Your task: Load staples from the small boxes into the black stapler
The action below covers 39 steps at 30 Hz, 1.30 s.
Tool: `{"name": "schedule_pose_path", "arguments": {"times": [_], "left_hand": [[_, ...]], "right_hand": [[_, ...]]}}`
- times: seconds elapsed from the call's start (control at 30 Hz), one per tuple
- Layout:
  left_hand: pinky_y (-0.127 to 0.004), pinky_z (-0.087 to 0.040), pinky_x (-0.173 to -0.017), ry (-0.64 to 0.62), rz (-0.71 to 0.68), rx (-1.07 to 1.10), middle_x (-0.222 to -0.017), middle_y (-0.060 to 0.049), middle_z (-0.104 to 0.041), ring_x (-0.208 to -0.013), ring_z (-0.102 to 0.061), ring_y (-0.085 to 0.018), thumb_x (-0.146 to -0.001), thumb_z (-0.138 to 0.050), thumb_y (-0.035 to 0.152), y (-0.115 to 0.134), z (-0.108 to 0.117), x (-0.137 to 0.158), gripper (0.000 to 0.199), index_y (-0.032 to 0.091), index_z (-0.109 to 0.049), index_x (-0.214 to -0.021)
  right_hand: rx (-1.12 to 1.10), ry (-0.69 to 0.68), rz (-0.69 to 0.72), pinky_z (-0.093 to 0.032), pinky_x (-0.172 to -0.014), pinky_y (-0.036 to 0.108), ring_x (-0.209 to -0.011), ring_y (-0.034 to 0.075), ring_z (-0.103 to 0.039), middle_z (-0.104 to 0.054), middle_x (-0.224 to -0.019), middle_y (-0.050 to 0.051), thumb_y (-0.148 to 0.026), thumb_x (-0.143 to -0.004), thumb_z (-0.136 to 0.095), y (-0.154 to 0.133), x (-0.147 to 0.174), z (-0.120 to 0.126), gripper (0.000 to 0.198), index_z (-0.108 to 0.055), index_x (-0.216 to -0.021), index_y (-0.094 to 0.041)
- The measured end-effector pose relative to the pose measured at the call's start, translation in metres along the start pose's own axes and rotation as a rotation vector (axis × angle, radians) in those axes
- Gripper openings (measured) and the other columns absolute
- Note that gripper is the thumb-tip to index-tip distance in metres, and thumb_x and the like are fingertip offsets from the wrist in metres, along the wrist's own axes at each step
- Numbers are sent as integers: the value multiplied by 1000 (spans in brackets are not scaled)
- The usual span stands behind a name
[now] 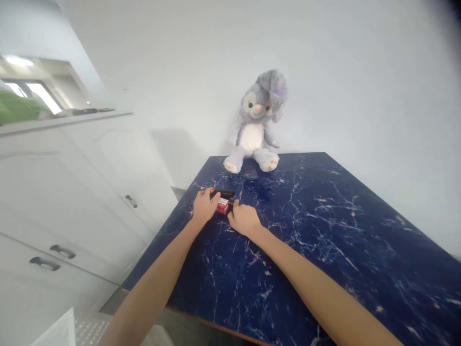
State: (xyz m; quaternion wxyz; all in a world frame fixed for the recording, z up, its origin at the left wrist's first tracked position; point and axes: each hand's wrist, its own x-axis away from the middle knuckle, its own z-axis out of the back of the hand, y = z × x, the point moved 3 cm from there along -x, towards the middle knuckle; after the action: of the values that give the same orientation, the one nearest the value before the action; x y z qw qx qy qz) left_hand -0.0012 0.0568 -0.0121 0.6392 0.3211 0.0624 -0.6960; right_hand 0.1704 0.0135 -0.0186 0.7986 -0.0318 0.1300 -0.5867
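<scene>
On the left part of the blue marbled table (302, 230), a small red and white box (223, 205) sits between my two hands. My left hand (204, 207) is closed on the box's left side, its thumb along the top. My right hand (245, 219) is at the box's right end, fingers pinched by a small dark piece whose kind I cannot make out. Just behind the box lies a black cylinder-like object (224, 193) with an orange bit at its left end. My left fingertips reach to that end and partly hide it.
A grey plush rabbit (252, 132) sits at the table's back edge against the white wall (353, 86). Along the left run white cabinets (97, 192) with dark handles. A green item (19, 106) is on the ledge at the upper left.
</scene>
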Motion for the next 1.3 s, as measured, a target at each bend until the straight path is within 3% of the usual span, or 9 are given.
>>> {"name": "schedule_pose_path", "arguments": {"times": [0.37, 0.53, 0.63, 0.8, 0.97, 1.1, 1.3], "left_hand": [[-39, -46, -97, -38, -5, -19, -110, -14, -69, -109, -61, -28, -95, -47, 45, 1, 1, -3, 44, 17, -60, -127], [-46, -36, -107, -94, -57, -69, -119, -15, -68, -119, -57, -30, -98, -43, 44, -4, 4, -9, 48, 16, -55, -134], [-49, -35, -106, -99, 8, -101, -119, -15, -69, -121, -55, -31, -99, -38, 43, -14, 14, -11, 46, 18, -56, -133], [-42, -45, -92, -254, 85, -90, -108, -10, -72, -104, -64, -28, -97, -37, 36, -22, 22, -11, 35, 24, -67, -112], [-36, -44, -92, -368, 55, -37, -105, -8, -73, -103, -63, -27, -95, -40, 35, -14, 21, -10, 32, 23, -69, -93], [-34, -46, -87, -409, 76, -2, -107, -7, -72, -100, -64, -26, -97, -33, 33, -12, 23, -10, 35, 23, -66, -97], [-35, -46, -79, -368, 167, -2, -97, -8, -72, -93, -67, -28, -97, -32, 33, -9, 23, -6, 29, 25, -59, -106]], "right_hand": [[-37, -33, 9, -50, -81, 38, -91, 32, -70, -71, -99, 24, -39, -93, -41, -5, -9, 3, 59, -47, -133, 3], [-99, 49, -143, -49, -77, 35, -85, 29, -70, -72, -92, 15, -41, -91, -46, 3, -6, 5, 39, -60, -115, -14], [-161, 114, -192, -47, -76, 31, -86, 25, -70, -73, -92, 9, -38, -93, -44, 8, -3, 9, 29, -63, -109, -21], [-242, 187, -16, -44, -72, 27, -81, 21, -70, -74, -92, 5, -45, -97, -42, 0, 3, 16, 37, -57, -121, -22], [-171, 115, 61, -45, -73, 29, -83, 24, -70, -74, -95, 9, -54, -95, -45, -5, 2, 12, 55, -45, -136, -18], [-148, 70, 51, -45, -73, 30, -85, 25, -71, -74, -96, 9, -57, -93, -47, -3, -3, 8, 57, -46, -136, -20], [-162, 78, 62, -43, -69, 28, -80, 24, -70, -73, -91, 6, -55, -92, -51, 1, -10, 4, 51, -48, -132, -22]]}}
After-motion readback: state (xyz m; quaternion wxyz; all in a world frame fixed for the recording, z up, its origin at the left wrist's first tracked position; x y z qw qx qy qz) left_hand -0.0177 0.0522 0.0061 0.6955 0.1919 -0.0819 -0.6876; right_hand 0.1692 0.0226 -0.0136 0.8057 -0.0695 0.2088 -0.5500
